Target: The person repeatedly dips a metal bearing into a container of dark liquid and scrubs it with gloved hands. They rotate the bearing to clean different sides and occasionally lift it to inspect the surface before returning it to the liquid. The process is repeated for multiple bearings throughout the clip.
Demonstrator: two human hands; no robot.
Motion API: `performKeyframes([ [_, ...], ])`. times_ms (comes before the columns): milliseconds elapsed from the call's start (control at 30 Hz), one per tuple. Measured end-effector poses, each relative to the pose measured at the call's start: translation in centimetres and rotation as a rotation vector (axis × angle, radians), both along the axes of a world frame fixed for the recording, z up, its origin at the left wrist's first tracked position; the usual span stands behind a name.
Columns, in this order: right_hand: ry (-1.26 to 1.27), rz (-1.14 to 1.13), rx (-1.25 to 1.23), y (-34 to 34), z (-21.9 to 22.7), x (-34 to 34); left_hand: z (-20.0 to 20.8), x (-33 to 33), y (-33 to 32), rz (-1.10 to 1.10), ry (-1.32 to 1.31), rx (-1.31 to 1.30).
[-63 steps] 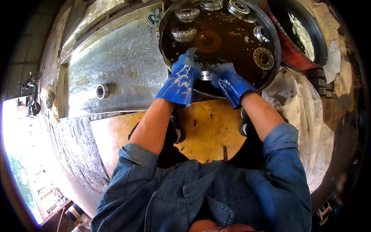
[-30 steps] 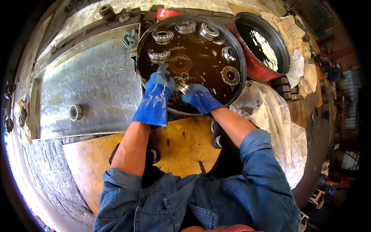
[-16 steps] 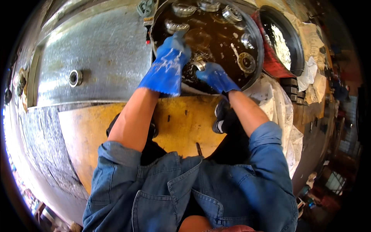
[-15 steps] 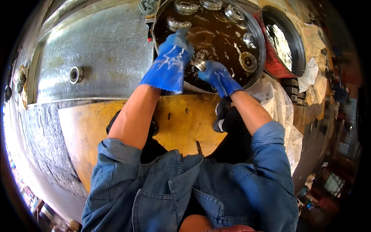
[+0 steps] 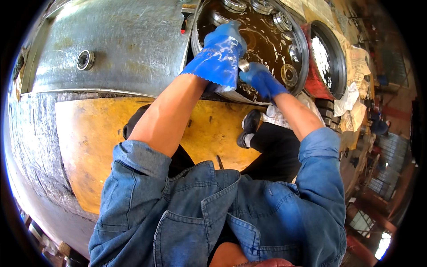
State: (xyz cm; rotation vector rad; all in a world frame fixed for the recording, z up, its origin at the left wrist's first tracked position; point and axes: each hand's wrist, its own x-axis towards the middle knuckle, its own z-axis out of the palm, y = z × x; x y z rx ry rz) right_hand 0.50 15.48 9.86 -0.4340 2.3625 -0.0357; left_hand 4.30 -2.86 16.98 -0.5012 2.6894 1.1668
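Both my hands wear long blue rubber gloves and are over a round tub [image 5: 305,53] of dark brown oily liquid. My right hand [image 5: 258,76] grips a shiny metal bearing [image 5: 243,65] at the tub's near side; only part of it shows. My left hand [image 5: 227,36] is beside it, further left and farther out, its fingers curled downward. What those fingers hold, if anything, is hidden. Just beyond it lies a ball bearing [image 5: 219,18]. More bearings sit in the liquid along the far side, such as one [image 5: 282,21] at the right and a flat one [image 5: 289,74] nearer.
A metal tray table [image 5: 129,49] stands at the left, with a lone bearing [image 5: 85,60] on it. A brush [image 5: 184,20] lies at its right edge. Right of the tub is a red container [image 5: 315,66] of dark liquid, with rags [image 5: 347,101] alongside. Yellow board [image 5: 102,133] covers the floor.
The view has shifted, so the tub and tray appear higher and the tub further right. My hands remain over the tub, and the bearing stays in my right hand, now more covered by my left glove.
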Motion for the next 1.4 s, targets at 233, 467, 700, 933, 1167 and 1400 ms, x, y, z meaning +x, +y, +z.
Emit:
performKeyframes([
  [233,-0.099,-0.229,-0.016,0.3,-0.6,-0.9,0.2,-0.1,-0.9,0.049,0.088,0.035],
  [467,-0.04,-0.055,0.095,-1.9,-0.5,-0.8,0.9,0.4,-1.7,0.05,0.047,0.043],
  [700,0.033,0.101,-0.107,-0.1,-1.0,-1.3,1.4,0.4,-2.0,0.026,0.02,0.059],
  [933,0.105,0.165,-0.042,-1.9,1.7,-0.4,1.0,0.3,-1.7,0.096,0.055,0.007],
  [1167,0.115,0.439,0.236,-2.6,0.4,-0.9,-2.4,-0.4,-1.0,0.37,0.221,0.661],
  [1400,0.13,0.359,-0.008,-3.1,-1.3,-1.0,-6.9,-2.8,-2.5,0.099,0.576,0.041],
])
